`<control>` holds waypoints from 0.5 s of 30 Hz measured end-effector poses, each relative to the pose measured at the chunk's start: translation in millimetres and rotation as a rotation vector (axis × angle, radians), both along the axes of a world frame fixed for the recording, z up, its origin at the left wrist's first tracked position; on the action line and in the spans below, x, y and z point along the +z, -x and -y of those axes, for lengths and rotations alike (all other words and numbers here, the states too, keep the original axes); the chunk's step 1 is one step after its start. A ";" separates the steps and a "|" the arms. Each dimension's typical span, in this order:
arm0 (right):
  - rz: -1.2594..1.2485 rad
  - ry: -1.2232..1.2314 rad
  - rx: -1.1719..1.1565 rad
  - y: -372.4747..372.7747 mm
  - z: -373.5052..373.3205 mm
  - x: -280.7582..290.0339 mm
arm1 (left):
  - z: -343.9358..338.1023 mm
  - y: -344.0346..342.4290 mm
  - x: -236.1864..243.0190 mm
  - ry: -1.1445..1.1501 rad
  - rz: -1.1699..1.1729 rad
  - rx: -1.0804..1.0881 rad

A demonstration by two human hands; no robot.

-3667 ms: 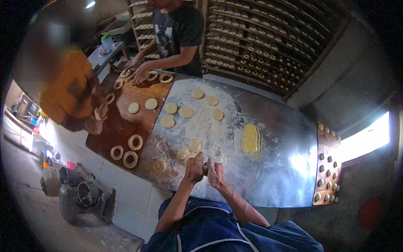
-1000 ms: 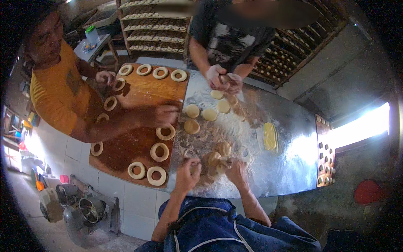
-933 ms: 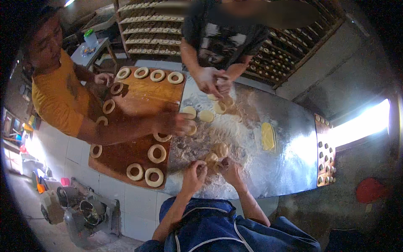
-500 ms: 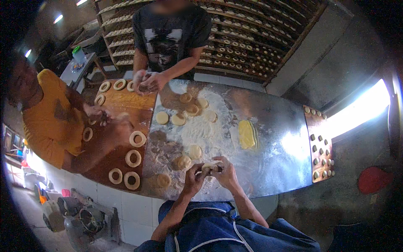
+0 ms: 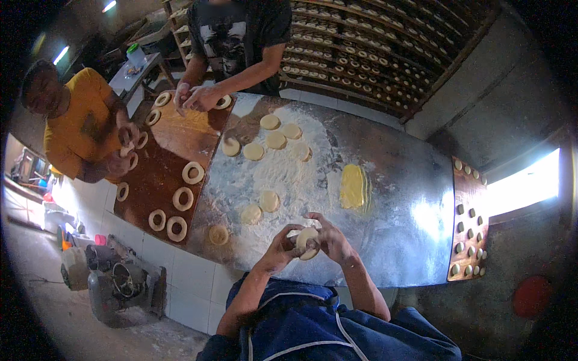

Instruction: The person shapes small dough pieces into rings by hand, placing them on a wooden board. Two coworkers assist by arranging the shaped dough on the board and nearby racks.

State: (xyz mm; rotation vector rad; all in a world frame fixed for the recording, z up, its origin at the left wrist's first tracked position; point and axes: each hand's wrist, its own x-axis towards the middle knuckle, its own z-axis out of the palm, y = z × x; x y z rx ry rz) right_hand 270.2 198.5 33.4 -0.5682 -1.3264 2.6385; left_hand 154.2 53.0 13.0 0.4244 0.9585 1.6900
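Left hand (image 5: 280,251); dough (image 5: 305,237) between; right hand (image 5: 335,242).

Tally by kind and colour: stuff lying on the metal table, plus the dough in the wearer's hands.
Pale discs: 8
Tan disc: 1
Yellow slab: 1
Held dough: 1
Total: 11

dough piece (image 5: 306,235): pale cream, soft-looking, ring-like, with a dark opening partly covered by fingers | state: in hand, surface smooth where visible | pose: tilted, rim rounded | place: between left hand (image 5: 280,249) and right hand (image 5: 336,244), at the near side of the floured table (image 5: 394,240), centre
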 end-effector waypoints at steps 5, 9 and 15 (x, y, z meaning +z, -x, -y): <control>0.311 -0.130 -0.065 11.7 8.6 -17.5 | -7.2 -9.1 -6.2 -0.173 0.186 0.216; 0.250 0.005 -0.301 12.4 24.3 -13.9 | -16.1 -10.3 -19.5 0.200 -0.282 0.316; 0.361 -0.564 -0.185 28.0 33.3 0.9 | -28.4 -9.8 -41.7 0.132 -0.257 0.457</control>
